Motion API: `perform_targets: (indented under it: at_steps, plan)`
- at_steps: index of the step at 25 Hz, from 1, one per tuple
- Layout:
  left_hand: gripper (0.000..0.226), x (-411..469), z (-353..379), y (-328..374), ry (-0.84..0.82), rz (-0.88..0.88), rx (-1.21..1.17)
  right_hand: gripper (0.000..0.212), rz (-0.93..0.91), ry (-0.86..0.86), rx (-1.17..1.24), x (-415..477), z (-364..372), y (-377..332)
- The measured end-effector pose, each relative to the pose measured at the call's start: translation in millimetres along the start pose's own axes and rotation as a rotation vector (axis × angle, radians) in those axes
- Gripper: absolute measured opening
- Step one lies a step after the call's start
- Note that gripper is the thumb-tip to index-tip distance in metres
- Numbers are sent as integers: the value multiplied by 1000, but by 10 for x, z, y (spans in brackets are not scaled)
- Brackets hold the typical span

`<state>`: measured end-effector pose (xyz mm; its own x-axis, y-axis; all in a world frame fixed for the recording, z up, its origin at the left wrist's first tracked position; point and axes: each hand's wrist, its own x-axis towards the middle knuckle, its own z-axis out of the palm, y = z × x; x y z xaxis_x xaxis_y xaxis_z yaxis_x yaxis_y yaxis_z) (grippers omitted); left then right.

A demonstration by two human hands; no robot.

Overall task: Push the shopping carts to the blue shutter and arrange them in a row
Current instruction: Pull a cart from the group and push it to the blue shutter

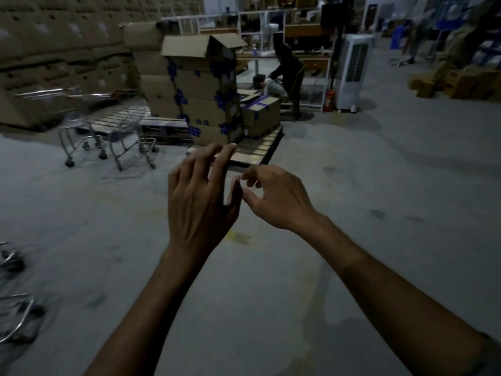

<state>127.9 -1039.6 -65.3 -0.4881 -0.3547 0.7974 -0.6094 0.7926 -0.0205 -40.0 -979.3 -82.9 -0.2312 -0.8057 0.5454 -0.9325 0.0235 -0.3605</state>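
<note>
Left hand: the bare left hand (200, 196) was raised over the grey concrete floor (352, 267), fingers spread loosely, holding nothing.
Right hand: the bare right hand (279, 199) hung just beside it, fingers curled with thumb and forefinger nearly meeting, nothing between them.
Carts: two silver wire shopping carts (108, 126) stood ahead to the left, near the wooden pallet (260, 150) and well apart from both hands; blurred metal frames (16, 308) at the left edge may have been more carts.
Shutter: no blue shutter was in view.
Risk: a cart pushed carelessly could probably catch the pallet corner or the stack of brown cardboard boxes (195, 96); a seated person (284, 71) worked behind them.
Containers: the top box's flaps stood open, contents hidden; the cart baskets were too blurred to judge.
</note>
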Motion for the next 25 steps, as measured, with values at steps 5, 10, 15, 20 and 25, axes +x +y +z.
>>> perform_targets:
  at_steps: [5, 10, 15, 20, 25]
  plan:
    - [50, 69, 299, -1097, 6, 20, 162, 32, -87, 34, -109, 790, 896, -383]
    - [51, 242, 490, -2342, -96, -63, 278, 34, -113, 71, -126, 1651, 1683, -948]
    - [47, 344, 694, -3233, -223, -220, 315, 35, -201, 54, -123, 2304, 2252, -1344]
    - [39, 422, 938, -3901, -340, -336, 406, 35, -322, 39, -95, 2888, 2823, -1632]
    - [42, 515, 1160, -4558, -312, -442, 545, 38, -468, 166, -24, 3506, 3454, -1857]
